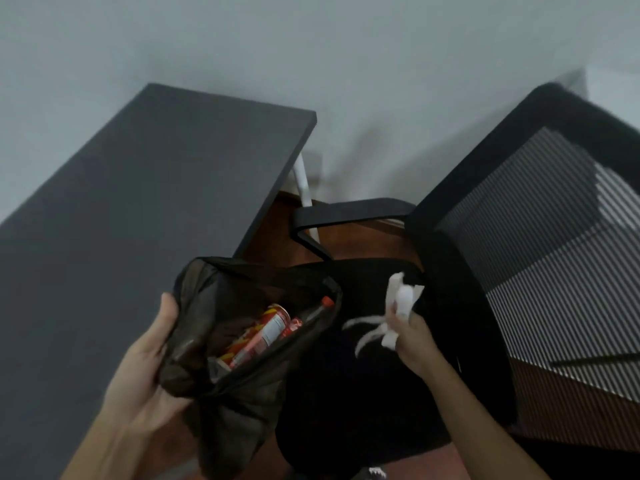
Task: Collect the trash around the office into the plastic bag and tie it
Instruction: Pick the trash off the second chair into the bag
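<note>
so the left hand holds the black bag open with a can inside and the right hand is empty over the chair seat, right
Not quite. In the head view the right hand is not empty: its fingers grip crumpled white paper. The rest stands: the left hand holds the black bag open, with a can inside, over the chair seat.

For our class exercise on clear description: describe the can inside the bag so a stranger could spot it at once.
Find the black bag that the left hand holds open beside the desk. The can lies tilted inside, red with a white label, beside a red-capped bottle.
</note>
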Motion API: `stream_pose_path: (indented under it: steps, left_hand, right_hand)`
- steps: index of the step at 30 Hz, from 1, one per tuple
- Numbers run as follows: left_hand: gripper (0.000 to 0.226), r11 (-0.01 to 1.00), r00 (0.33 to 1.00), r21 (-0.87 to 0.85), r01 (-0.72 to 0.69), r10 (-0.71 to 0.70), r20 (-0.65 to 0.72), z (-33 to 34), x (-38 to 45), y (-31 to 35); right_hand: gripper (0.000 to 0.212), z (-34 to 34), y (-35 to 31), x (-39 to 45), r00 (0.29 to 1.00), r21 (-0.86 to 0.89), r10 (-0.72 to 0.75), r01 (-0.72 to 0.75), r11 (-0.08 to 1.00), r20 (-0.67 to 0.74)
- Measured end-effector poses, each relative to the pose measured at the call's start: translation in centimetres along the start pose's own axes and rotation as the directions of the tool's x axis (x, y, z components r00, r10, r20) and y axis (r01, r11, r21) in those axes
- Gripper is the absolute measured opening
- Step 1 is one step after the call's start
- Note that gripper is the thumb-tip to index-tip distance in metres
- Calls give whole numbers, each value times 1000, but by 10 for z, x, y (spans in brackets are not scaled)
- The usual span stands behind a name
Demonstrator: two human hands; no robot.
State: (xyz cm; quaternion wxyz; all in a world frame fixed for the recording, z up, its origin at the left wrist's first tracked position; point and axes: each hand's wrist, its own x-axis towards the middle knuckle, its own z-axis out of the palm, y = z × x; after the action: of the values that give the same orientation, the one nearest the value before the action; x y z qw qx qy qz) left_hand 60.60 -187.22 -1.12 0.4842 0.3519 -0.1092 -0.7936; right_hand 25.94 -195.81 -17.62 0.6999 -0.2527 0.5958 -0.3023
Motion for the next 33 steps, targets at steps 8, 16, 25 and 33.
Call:
stream_pose_path:
  steps: [8,16,25,33]
  left_hand:
    - [81,993,971,53,-101,87,224,99,-53,6]
    - [63,977,975,37,-211,208,75,153,-108,37]
    - [51,966,951,17,-257,250,183,180,-164,36]
    - [65,914,858,57,-402,354,371,194,-193,21]
  right_hand:
    - [14,156,-103,-170,895,183,-348,306,934,279]
    - [42,201,-86,-245,819,-811,172,469,348,547]
    - [45,217,-157,-329,828,-862,242,473,180,505]
    - [18,79,-222,-350,793,-664,-348,609,434,500]
